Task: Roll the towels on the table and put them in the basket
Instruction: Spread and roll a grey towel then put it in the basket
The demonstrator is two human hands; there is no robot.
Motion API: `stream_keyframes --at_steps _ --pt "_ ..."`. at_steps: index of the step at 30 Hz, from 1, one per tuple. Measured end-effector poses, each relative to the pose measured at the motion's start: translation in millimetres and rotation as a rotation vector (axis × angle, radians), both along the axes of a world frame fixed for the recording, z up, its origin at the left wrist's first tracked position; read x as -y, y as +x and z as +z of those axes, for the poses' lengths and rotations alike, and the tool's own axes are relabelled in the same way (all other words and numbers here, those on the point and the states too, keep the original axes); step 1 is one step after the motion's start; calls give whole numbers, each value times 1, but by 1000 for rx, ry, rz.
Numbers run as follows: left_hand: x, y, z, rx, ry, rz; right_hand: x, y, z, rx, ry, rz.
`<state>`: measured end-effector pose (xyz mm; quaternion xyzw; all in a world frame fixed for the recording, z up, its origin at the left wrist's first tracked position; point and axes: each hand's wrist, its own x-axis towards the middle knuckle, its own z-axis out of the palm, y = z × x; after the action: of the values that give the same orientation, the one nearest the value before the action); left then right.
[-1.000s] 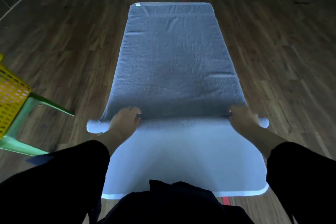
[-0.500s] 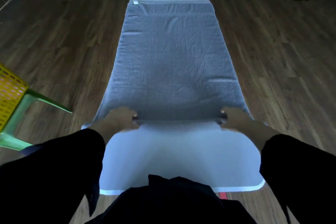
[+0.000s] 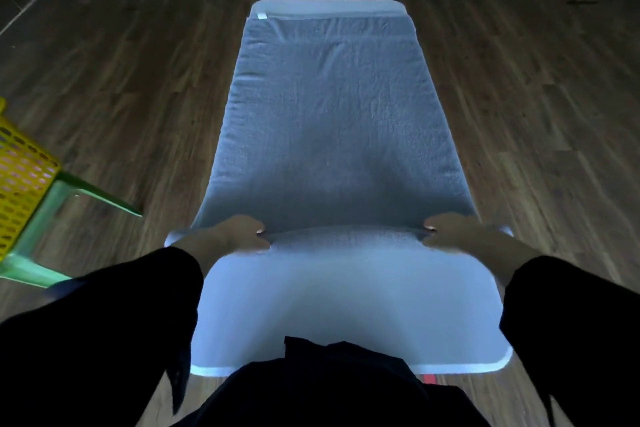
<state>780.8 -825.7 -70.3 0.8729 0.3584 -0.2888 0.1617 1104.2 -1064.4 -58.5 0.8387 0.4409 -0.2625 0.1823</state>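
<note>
Lying lengthwise on the white surface (image 3: 346,305), the grey towel (image 3: 329,132) reaches the far edge, and its near end is a thin roll set crosswise, well back from the near edge. The left hand (image 3: 232,236) curls its fingers over the roll by the left edge. The right hand (image 3: 457,232) clamps it likewise by the right edge. The yellow basket (image 3: 20,177) sits on a green stool (image 3: 38,229) off the left side.
</note>
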Motion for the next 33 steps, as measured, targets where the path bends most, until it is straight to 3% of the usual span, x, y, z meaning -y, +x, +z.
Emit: stream_keyframes --at_steps 2,4,6,9,12,14,18,20,22,24,27,33 --pt "-7 -2 3 121 109 -37 -1 9 8 81 95 -29" --pt "-8 -7 -1 433 301 60 -1 11 7 192 327 -106" --pt "-2 -10 -7 558 270 151 -1 5 1 76 378 -145" --pt "13 -16 -20 343 208 12 10 -11 -18 56 273 -10" --pt "20 -15 -18 216 369 -34 21 -18 -26 255 330 58" --pt "20 -6 -8 98 426 -61 20 -21 -23 284 297 72" --pt "7 5 6 -91 76 -4 9 -5 -10 -19 35 42" --pt "0 1 10 -59 61 -17 8 5 2 -31 27 21" --pt "-3 -7 5 215 260 31 13 9 5 128 265 -83" --pt "4 -10 -2 480 356 122 15 3 2 139 439 -209" --pt "21 -10 -12 325 289 22 18 -13 -12 76 276 -89" --pt "23 -2 -5 103 437 -48 9 -19 -6 288 124 33"
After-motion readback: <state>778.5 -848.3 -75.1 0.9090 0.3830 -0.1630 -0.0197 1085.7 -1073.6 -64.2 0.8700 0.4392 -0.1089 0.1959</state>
